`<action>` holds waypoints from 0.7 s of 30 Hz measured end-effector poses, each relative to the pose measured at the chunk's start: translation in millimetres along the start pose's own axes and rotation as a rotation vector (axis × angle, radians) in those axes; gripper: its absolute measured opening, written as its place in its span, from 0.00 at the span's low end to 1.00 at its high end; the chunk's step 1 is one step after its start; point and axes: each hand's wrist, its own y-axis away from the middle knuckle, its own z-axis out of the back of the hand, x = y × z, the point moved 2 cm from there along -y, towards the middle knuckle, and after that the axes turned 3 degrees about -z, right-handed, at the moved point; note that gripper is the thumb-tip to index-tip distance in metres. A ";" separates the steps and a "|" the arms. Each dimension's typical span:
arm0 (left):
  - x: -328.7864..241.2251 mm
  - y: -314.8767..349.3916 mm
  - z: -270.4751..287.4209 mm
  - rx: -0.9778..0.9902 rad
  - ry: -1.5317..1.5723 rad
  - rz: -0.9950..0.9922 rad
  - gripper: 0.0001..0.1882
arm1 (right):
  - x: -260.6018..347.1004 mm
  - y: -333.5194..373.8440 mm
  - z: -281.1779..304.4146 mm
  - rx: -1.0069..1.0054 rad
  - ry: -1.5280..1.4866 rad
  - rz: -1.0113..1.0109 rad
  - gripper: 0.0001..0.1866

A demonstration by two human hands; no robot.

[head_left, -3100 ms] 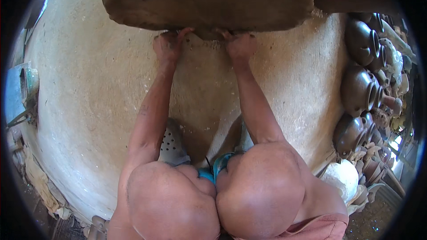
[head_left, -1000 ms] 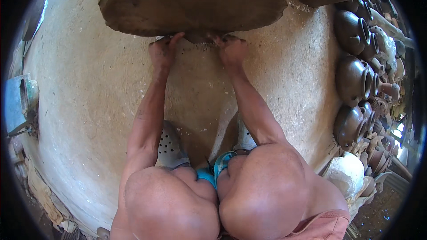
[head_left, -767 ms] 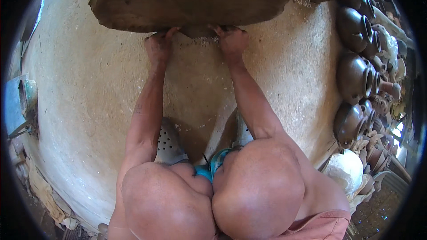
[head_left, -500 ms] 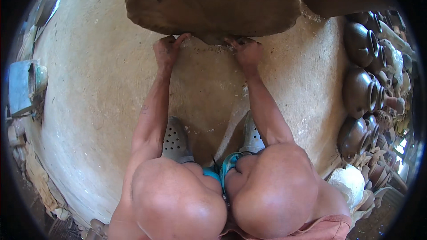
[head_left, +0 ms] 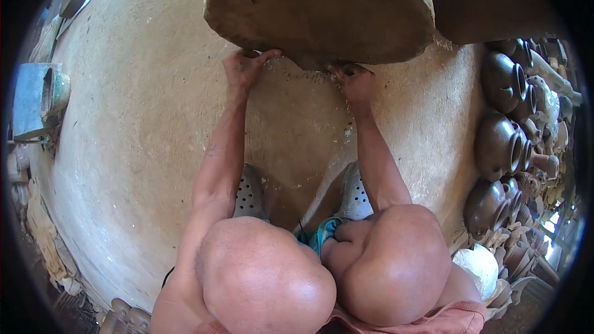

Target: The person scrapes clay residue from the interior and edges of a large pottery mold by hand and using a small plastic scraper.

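A large round slab (head_left: 322, 12) with a dark brown, clay-like face and a pale, rough side fills the top middle of the view. Its upper part is cut off by the picture's edge. From its near edge a small uneven flap (head_left: 312, 64) sticks out. My left hand (head_left: 243, 69) is at that edge, left of the flap, its fingers curled and its thumb stretched along the rim. On the flap's other side, my right hand (head_left: 357, 83) pinches at the edge with thumb and fingers. The slab partly hides the fingertips of both hands.
Shiny dark brown pots (head_left: 497, 139) are stacked along the right, with a white rounded object (head_left: 477, 266) nearer to me. A blue-grey box (head_left: 37, 102) stands at the far left. My perforated clogs (head_left: 356, 195) rest on the tan floor (head_left: 142, 136).
The whole view has tilted slightly, so the slab and hands sit lower and further right in the picture. Both hands stay at the slab's near edge.
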 end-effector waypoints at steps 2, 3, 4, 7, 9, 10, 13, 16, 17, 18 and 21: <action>-1.3 2.7 4.9 -0.055 0.114 0.008 0.31 | 13.7 7.8 9.9 0.189 -0.222 -0.322 0.26; -6.1 -2.8 2.8 -0.048 0.127 -0.005 0.31 | 12.6 1.2 15.3 0.175 -0.211 -0.326 0.26; -0.3 -5.8 1.5 -0.030 0.007 0.018 0.32 | 12.4 -1.4 17.1 0.197 -0.232 -0.328 0.26; 17.8 -6.2 5.5 -0.016 -0.012 0.010 0.32 | 21.0 -0.5 25.7 0.266 -0.227 -0.458 0.26; 13.9 -5.6 6.3 -0.029 0.098 -0.034 0.32 | 15.3 0.9 38.4 0.288 -0.202 -0.580 0.27; 7.9 -5.6 2.4 -0.002 0.099 -0.007 0.31 | 4.6 6.3 41.6 0.120 -0.395 -0.637 0.27; -0.3 -6.6 8.4 0.078 0.017 0.061 0.29 | 7.2 -1.7 56.1 -0.080 -0.716 -0.625 0.29; 11.5 -8.1 2.8 0.104 0.005 0.043 0.29 | -0.6 -17.3 49.9 -0.133 -0.788 -0.424 0.31; 17.0 -12.1 -0.7 0.072 0.070 -0.006 0.29 | -7.0 -19.4 45.2 -0.144 -0.760 -0.352 0.31; 17.4 -13.2 -2.3 0.076 0.075 -0.011 0.29 | -10.1 -22.0 43.5 -0.150 -0.731 -0.281 0.30; 21.3 -9.2 -3.7 0.068 0.067 0.001 0.31 | -14.8 -16.6 36.2 -0.053 -0.922 -0.572 0.30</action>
